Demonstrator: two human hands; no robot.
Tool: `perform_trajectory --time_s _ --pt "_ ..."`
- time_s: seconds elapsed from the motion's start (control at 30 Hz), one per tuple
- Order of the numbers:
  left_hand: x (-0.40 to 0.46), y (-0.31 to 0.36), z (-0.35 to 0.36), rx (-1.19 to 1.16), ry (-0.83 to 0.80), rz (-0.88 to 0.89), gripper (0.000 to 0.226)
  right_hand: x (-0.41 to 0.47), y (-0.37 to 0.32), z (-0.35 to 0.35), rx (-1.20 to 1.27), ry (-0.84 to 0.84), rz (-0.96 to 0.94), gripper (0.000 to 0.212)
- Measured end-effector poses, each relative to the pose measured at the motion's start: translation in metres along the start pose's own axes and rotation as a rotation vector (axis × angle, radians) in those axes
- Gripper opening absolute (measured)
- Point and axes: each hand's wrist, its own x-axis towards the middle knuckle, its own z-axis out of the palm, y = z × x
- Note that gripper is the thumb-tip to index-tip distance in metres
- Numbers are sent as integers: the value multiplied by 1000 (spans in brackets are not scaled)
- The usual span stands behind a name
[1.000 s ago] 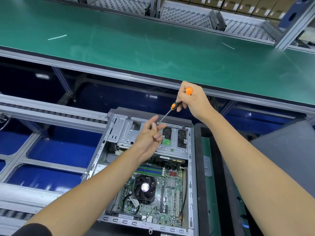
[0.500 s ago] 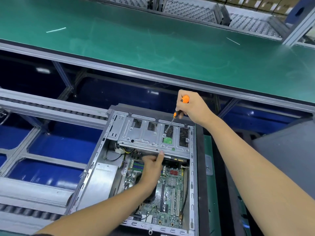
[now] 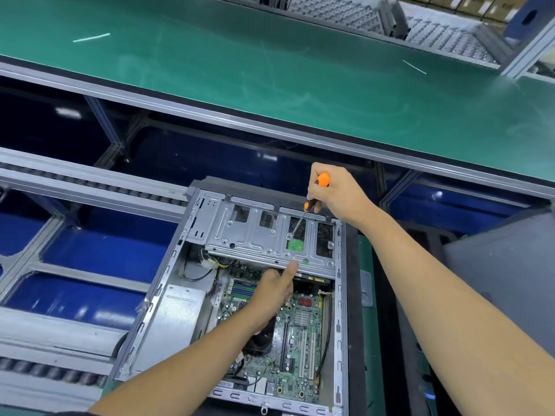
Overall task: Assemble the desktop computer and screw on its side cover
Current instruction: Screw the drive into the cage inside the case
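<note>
The open computer case (image 3: pixel 192 298), of bare stamped steel, lies on its side beside the green conveyor belt (image 3: pixel 270 70). The right hand (image 3: pixel 336 193) grips an orange-handled screwdriver (image 3: pixel 306 205), shaft slanting down-left onto the perforated drive cage (image 3: pixel 255 235). The left hand (image 3: pixel 270 292) hides the fan; its thumb touches the cage's near edge, other fingers unseen.

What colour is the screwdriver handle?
Orange with a black grip section, seen in the head view: screwdriver, held by the right hand.
</note>
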Motion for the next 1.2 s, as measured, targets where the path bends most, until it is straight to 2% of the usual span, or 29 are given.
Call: perform_trajectory --time_s 0.5,1.2 --pt "2 -5 -2 11 -25 25 66 2 0 4 -21 14 7 15" --pt "4 -7 -3 20 -26 29 66 5 -1 10 -93 -56 -10 16"
